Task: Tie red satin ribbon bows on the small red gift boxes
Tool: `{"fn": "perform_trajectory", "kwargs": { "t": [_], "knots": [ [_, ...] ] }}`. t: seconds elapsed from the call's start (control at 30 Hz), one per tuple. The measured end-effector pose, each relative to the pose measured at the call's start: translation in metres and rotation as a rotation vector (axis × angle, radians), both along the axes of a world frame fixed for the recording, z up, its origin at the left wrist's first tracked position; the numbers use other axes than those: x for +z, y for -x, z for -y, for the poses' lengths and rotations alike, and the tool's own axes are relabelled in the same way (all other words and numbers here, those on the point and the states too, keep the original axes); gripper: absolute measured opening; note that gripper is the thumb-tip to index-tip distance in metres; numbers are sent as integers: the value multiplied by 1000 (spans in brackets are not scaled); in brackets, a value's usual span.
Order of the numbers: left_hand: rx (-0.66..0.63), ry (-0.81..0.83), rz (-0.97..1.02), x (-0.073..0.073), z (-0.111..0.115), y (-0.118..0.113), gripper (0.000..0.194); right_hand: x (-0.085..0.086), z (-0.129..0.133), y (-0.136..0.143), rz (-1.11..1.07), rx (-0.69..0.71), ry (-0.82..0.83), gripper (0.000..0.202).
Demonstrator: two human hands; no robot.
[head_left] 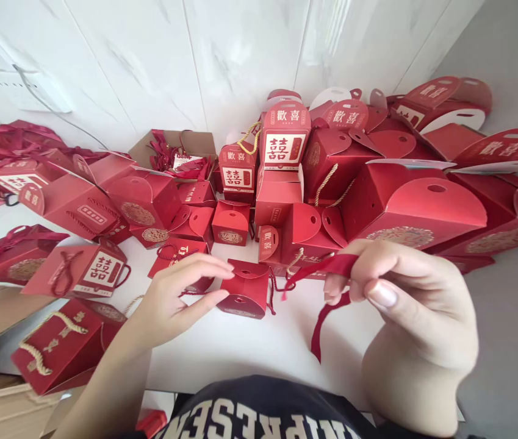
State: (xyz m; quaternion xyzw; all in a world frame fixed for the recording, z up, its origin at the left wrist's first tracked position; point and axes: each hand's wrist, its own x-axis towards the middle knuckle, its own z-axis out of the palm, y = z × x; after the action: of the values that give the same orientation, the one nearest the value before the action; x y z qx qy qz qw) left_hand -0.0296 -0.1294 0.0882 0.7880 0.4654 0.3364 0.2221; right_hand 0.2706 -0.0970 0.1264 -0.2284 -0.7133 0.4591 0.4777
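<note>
My right hand (pixel 405 305) pinches a dark red ribbon (pixel 320 326) between thumb and fingers, and the ribbon's ends hang loose. To its left, my left hand (pixel 180 299) has its thumb and fingers apart, with the fingertips at the left side of a small red box (pixel 244 286). This box sits on the white table (pixel 204 360) with rounded flaps that have holes in them. A dark red cord (pixel 273 292) lies along its right side.
Red gift boxes crowd the back and right, among them a large one (pixel 405 207). An open carton (pixel 201 143) holds red tassels at the back. At the left are a rope-handled box (pixel 57 347), a ribboned box (pixel 23 259) and cardboard (pixel 7 311).
</note>
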Motion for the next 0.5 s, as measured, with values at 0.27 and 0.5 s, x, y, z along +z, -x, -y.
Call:
{"fn": "perform_trajectory", "kwargs": {
  "t": [0.27, 0.5],
  "knots": [
    [-595, 801, 604, 24, -58, -75, 41, -10, -7, 18, -50, 217, 289, 18],
    [-469, 907, 509, 17, -73, -61, 23, -12, -9, -11, 189, 82, 244, 25]
  ]
}}
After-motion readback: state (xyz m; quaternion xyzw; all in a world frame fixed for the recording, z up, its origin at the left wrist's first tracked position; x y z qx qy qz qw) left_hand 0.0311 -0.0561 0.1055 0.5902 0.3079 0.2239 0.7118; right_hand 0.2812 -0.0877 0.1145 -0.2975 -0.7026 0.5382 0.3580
